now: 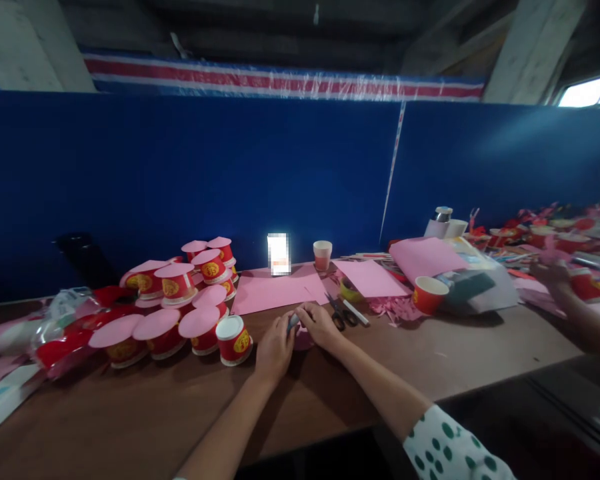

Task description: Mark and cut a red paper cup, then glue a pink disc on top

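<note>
Brown, flat surface (145, 413) lies nearest; above it the left hand (274, 350) has fingers closed round a small grey-blue object (293, 322); beneath, pink paper piece (304, 339), likely light, easily creased, best held by edges; right hand (319, 325) curled, hold unclear.

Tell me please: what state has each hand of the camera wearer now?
Left hand: closed, apparently on a small grey thing.
Right hand: fingers curled near pink piece; grip cannot be told.

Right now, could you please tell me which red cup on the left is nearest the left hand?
The front row's rightmost red cup, beside the left hand; its white top is bare, while neighbours wear pink discs.
</note>
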Available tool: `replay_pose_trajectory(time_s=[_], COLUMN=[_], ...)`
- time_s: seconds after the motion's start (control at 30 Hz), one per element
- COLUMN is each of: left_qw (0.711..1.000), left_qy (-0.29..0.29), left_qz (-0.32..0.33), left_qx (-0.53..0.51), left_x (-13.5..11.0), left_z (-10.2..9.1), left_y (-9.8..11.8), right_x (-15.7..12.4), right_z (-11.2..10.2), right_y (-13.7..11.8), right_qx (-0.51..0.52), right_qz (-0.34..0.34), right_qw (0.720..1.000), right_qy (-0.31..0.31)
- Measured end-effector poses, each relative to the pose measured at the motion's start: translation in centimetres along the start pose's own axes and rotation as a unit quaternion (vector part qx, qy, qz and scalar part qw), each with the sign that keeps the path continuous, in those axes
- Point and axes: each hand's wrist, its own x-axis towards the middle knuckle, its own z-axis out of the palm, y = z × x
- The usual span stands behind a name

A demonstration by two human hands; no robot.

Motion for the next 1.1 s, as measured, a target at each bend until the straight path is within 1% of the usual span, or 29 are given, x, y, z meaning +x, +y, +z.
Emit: replay_pose_trajectory(time_s=[0.13,0.3,0.33,0.43,0.5,0.57,0.67,0.73,0.8,0.87,0.93,0.97,1.07,1.1], left_qw=[1.0,1.0,1.0,0.998,0.998,0.999,0.998,0.997,0.996,0.995,0.993,0.992,0.986,0.977], left_qy=[0.006,0.005,0.008,0.018,0.009,-0.016,-0.048,-0.055,-0.063,-0.073,-0.079,-0.083,-0.115,-0.138], left_qz=[-0.007,0.0,-0.006,-0.051,-0.062,-0.046,-0.041,-0.05,-0.061,-0.071,-0.083,-0.092,-0.109,-0.119], left_qx=[0.027,0.03,0.023,-0.012,-0.015,0.003,0.016,0.019,0.019,0.009,-0.007,-0.016,-0.055,-0.112], left_x=[-0.3,-0.3,-0.3,-0.3,-0.4,-0.4,-0.2,0.2,0.6,0.7,-0.1,-0.8,-3.9,-4.8], left_z=[0.1,0.0,-0.2,-0.8,-1.2,-1.6,-1.7,-1.6,-1.5,-1.5,-1.7,-1.9,-2.8,-3.1], left_y=[0.6,1.0,0.9,0.8,0.8,1.0,1.8,2.6,3.5,4.7,6.1,6.8,8.2,8.3], right_x=[0.0,0.3,0.4,0.8,0.9,0.8,0.5,0.5,0.6,1.1,1.9,2.4,4.0,4.4], right_z=[0.4,0.6,0.5,-0.1,-0.4,-0.4,0.0,0.6,1.2,1.3,0.4,-0.4,-4.4,-5.7], right_y=[-0.2,0.2,0.3,0.6,0.6,0.4,-0.7,-1.8,-3.0,-4.2,-5.0,-5.2,-5.0,-4.8], right_qx=[0.018,0.07,0.084,0.13,0.16,0.188,0.228,0.255,0.282,0.301,0.316,0.324,0.356,0.369], right_qz=[0.008,0.026,0.032,0.054,0.068,0.079,0.092,0.098,0.107,0.123,0.14,0.148,0.167,0.169], right_qw=[1.0,0.996,0.995,0.987,0.982,0.976,0.965,0.956,0.946,0.935,0.923,0.914,0.876,0.862], right_qy=[0.022,0.038,0.045,0.071,0.078,0.08,0.092,0.105,0.12,0.141,0.172,0.194,0.28,0.303])
